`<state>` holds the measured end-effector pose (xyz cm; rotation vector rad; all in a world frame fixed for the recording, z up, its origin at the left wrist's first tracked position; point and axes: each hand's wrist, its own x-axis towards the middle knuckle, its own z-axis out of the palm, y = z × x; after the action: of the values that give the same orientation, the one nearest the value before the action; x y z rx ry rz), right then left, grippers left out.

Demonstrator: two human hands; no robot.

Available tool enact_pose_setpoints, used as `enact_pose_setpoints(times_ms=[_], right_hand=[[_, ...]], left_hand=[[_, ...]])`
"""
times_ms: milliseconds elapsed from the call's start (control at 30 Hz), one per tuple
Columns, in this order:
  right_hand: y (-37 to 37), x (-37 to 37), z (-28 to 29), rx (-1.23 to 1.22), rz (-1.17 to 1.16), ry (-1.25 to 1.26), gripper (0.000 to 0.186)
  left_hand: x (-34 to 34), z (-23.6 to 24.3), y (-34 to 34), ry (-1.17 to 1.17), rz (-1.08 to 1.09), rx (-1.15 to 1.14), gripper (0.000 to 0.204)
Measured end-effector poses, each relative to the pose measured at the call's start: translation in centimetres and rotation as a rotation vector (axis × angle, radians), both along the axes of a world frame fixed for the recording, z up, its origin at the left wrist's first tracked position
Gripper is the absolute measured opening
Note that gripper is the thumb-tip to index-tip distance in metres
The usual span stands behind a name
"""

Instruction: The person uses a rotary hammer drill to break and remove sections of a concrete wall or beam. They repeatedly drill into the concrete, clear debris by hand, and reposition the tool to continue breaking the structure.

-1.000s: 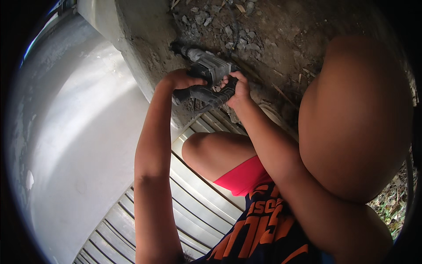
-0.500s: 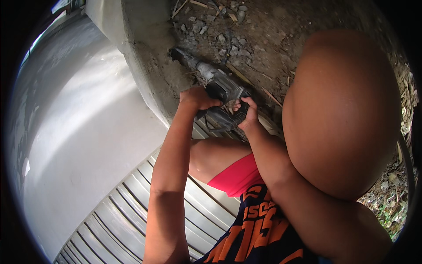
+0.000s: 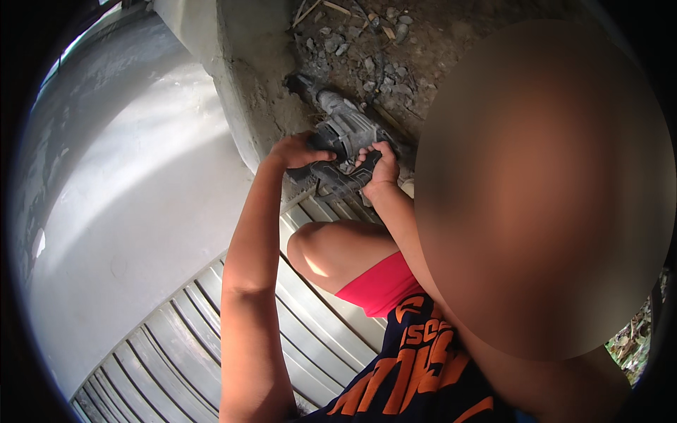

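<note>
Though dusty, blocky grey power tool in bare hands

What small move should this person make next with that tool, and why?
Probably ease the rotary hammer slightly forward: the left hand holds its side, the right hand grips its black rear handle, and its front end points at the rough concrete, though whether the tip touches is hard to tell.

I'm seeing bright sliver at upper left, glare streaking smooth pale wall, soft shadow curving beneath. Dirt ground sitting dim. Oval blur smothering my right side. Fisheye lens bending outer edges, corners falling black.
</note>
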<state>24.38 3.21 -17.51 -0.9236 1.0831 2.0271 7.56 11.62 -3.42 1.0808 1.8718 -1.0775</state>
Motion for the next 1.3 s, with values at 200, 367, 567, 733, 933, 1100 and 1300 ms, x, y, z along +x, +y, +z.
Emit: enact_pose_setpoints(times_ms=[200,367,567,733,933,1100,1300], right_hand=[[5.2,-3.0,4.1,0.117,0.154,-0.134,0.013],[5.9,-6.2,9.4,0.389,0.25,-0.406,0.018],[6.8,-7.4,7.3,0.465,0.27,-0.377,0.022],[6.7,-7.6,4.8,0.516,0.157,-0.33,0.019],[6.1,-7.5,5.2,0.474,0.23,-0.316,0.019],[5.0,-8.7,3.9,0.541,0.222,-0.345,0.02],[0.6,-11.0,1.7,0.563,0.249,-0.421,0.016]], left_hand=[[-4.9,1.6,-1.5,-0.035,0.137,0.258,0.118],[-9.8,0.6,-6.9,-0.423,0.486,0.585,0.086],[-10.6,-2.0,-7.5,-0.369,0.515,0.703,0.069],[-10.6,-2.9,-5.8,-0.332,0.403,0.742,0.068],[-12.0,-3.5,-8.5,-0.326,0.353,0.791,0.065],[-12.0,-4.0,-8.5,-0.329,0.414,0.772,0.065],[-14.7,-7.6,-11.9,-0.43,0.455,0.824,0.069]])
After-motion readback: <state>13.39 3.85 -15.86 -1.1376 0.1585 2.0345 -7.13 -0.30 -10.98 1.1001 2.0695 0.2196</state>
